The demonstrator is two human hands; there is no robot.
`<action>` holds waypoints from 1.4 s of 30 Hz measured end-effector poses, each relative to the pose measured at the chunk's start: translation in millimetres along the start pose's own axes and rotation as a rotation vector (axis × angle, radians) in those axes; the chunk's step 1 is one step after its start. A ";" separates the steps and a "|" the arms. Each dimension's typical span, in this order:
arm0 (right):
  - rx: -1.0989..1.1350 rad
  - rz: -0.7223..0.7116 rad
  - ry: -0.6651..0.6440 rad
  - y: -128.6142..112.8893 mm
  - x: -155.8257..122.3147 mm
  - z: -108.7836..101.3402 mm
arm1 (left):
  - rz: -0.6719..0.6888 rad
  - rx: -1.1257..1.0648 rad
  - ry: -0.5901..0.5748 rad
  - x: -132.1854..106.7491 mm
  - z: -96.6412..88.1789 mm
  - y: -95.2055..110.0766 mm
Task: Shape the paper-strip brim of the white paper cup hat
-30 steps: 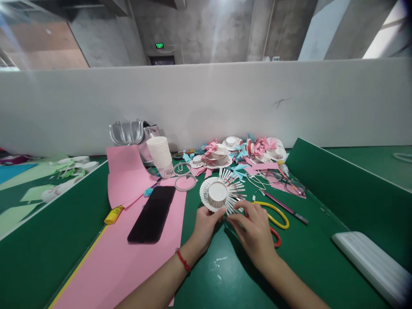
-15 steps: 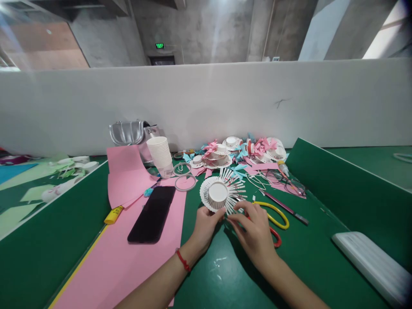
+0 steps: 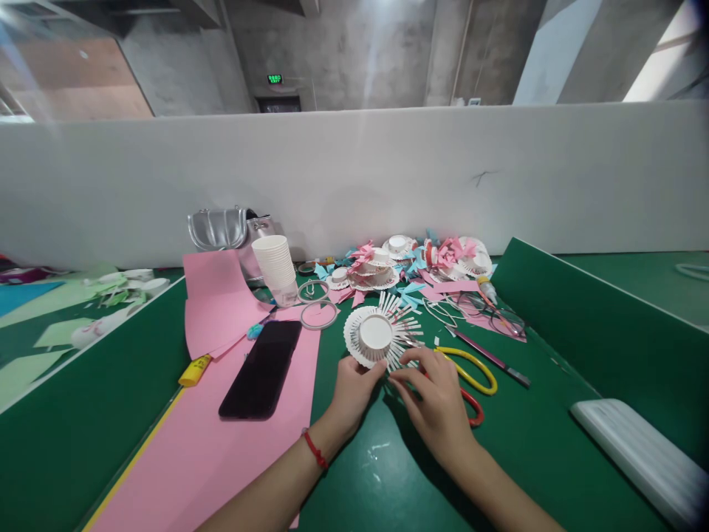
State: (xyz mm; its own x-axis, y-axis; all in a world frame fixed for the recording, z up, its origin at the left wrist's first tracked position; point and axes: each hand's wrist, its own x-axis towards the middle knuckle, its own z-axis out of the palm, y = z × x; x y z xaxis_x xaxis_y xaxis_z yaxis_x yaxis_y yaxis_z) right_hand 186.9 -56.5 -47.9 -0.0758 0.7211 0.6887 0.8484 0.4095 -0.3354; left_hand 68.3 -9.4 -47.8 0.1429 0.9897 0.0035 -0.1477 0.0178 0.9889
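A white paper cup (image 3: 375, 333) has its side cut into narrow strips that fan out around the round base. On its left the strips are bent into a folded rim, while those on the right stick out straight. My left hand (image 3: 354, 388) pinches the lower edge of the cup between thumb and fingers. At the lower right strips, my right hand (image 3: 435, 391) has its thumb and index finger close together on a strip end. Partly under the right hand lie scissors with one yellow handle (image 3: 481, 369) and one red handle (image 3: 475, 408).
Left of the hands, a black phone (image 3: 263, 369) lies on pink paper (image 3: 193, 443). Stacked paper cups (image 3: 275, 262) stand behind it. Finished-looking cup flowers and paper scraps (image 3: 388, 270) crowd the back. A purple craft knife (image 3: 490, 356) lies right; green dividers (image 3: 581, 325) flank the desk.
Both hands stay nearly in place on the cup. My right fingers have shifted very slightly along the lower right strips.
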 end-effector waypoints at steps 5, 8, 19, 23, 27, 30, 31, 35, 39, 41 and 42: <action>0.059 0.054 0.001 -0.4 1.4 -0.4 | 0.035 0.136 0.033 -1.3 1.1 1.2; 0.095 0.097 0.019 3.2 2.1 1.5 | 0.080 0.213 0.037 -2.6 2.0 2.2; 0.456 0.408 0.031 12.6 3.6 8.9 | 0.084 0.207 -0.010 -2.9 3.6 2.3; 0.717 0.626 -0.058 15.4 7.0 8.3 | 0.015 0.097 -0.006 -4.1 4.6 6.1; 0.832 0.763 -0.022 14.0 11.0 5.6 | -0.011 0.052 -0.009 -6.5 5.1 11.5; 0.847 0.828 0.012 11.0 12.9 3.3 | -0.027 0.056 -0.022 -7.0 4.5 13.2; 0.849 0.840 0.015 10.1 13.4 2.4 | -0.029 0.056 -0.029 -6.8 4.2 13.1; 0.839 0.851 0.015 8.2 15.4 -1.2 | -0.030 0.044 -0.074 -6.1 3.1 10.9; 0.851 0.847 0.024 7.2 16.6 -2.6 | -0.046 0.106 -0.066 -6.7 3.2 9.3; 0.853 0.841 0.011 7.1 16.3 -2.1 | -0.047 0.142 -0.053 -7.0 3.5 9.0; 0.853 0.836 0.002 7.1 16.0 -1.7 | -0.049 0.157 -0.050 -6.9 3.7 8.8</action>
State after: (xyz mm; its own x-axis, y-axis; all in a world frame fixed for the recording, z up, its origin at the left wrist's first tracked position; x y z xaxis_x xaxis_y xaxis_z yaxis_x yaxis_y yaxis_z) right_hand 192.6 -42.9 -38.2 0.3362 0.9402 0.0546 0.0129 0.0533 -0.9985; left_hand 69.5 -16.7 -38.6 0.1953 0.9799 -0.0415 0.0142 0.0395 0.9991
